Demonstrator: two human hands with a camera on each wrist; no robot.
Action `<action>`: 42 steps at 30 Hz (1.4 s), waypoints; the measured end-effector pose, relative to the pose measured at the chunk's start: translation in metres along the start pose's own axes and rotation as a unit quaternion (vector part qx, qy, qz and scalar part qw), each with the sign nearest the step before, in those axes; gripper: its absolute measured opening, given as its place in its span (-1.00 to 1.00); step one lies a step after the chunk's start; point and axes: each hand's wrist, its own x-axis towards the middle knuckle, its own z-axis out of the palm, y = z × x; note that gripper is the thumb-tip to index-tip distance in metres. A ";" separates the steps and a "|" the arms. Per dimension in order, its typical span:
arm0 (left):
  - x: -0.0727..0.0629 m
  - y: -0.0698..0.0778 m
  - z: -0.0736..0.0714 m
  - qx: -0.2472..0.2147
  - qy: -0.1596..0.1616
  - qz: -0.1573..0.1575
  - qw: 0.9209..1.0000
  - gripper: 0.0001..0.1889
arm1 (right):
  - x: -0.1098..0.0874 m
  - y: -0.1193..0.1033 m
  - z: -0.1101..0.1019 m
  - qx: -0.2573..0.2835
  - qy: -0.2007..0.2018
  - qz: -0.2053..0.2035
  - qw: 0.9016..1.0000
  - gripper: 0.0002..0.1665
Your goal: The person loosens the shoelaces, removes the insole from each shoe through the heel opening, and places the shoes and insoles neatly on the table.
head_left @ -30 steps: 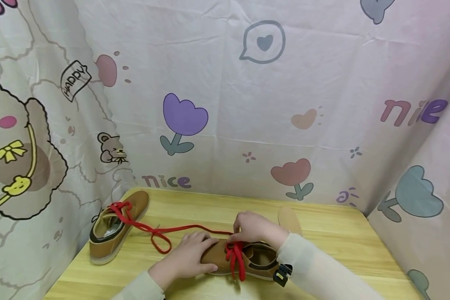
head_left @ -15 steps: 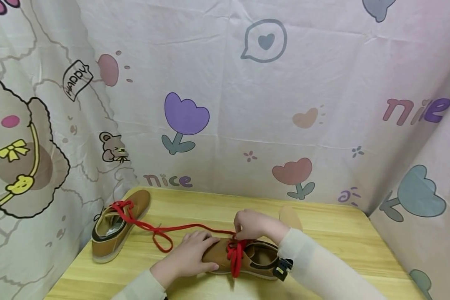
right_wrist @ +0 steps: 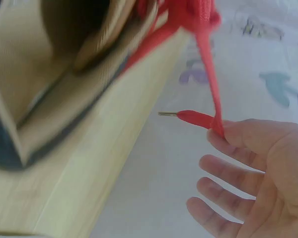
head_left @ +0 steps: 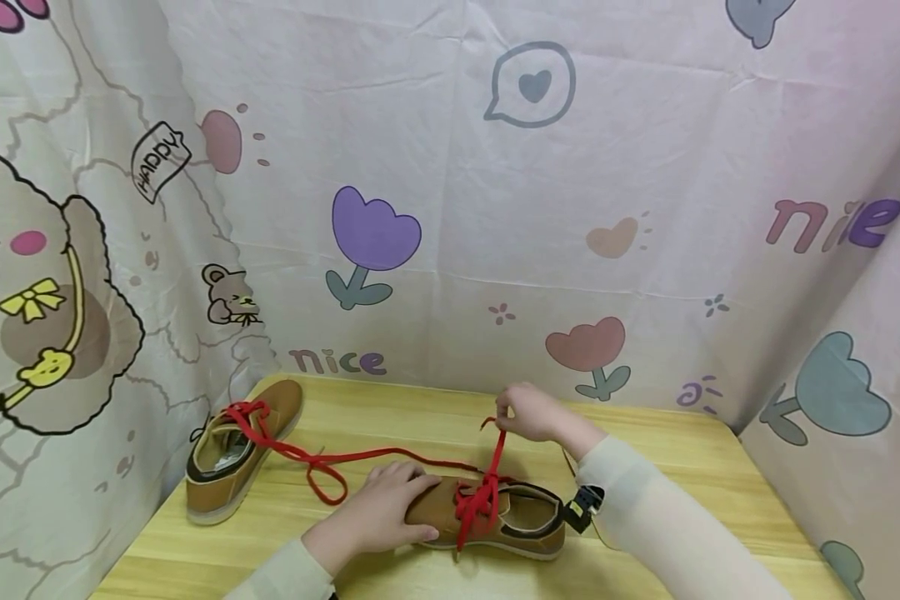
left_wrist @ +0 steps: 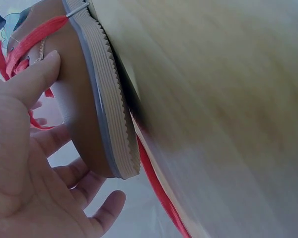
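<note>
Shoe lies crosswise, toe left, gripped there by the left hand. Lace slants up and away to the right hand, pinched near its tip.

Near shoe cropped, right-wrist view, apparently blurred

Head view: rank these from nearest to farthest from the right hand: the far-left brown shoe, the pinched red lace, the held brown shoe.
1. Pinched red lace: in the right hand, touching it.
2. Held brown shoe: below the right hand, gripped at its toe by the left hand.
3. Far-left brown shoe: on the left end of the table.
</note>
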 end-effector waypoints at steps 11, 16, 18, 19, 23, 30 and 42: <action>0.000 0.000 0.001 0.002 0.000 0.000 1.000 -0.23 | 0.004 0.047 0.014 0.007 0.047 0.117 0.992 -0.80; -0.001 0.001 0.001 0.006 0.003 0.000 1.000 -0.24 | -0.002 0.038 0.017 -0.002 0.022 0.127 0.992 -0.83; -0.001 0.001 0.001 0.005 0.004 0.000 1.000 -0.24 | -0.004 0.030 0.017 -0.001 0.015 0.117 0.993 -0.83; -0.001 0.001 0.001 0.006 0.004 0.000 1.000 -0.24 | -0.006 0.026 0.016 0.002 0.010 0.111 0.994 -0.82; -0.001 0.002 0.000 0.004 0.003 -0.001 1.000 -0.24 | -0.009 0.008 0.013 0.022 -0.012 0.083 0.996 -0.78; -0.002 0.003 0.000 0.005 0.004 -0.003 1.000 -0.25 | -0.011 -0.021 0.014 0.018 -0.046 0.054 0.997 -0.65; -0.002 0.002 0.001 0.004 0.007 -0.001 1.000 -0.24 | -0.012 -0.038 0.031 0.036 -0.074 0.069 0.994 -0.27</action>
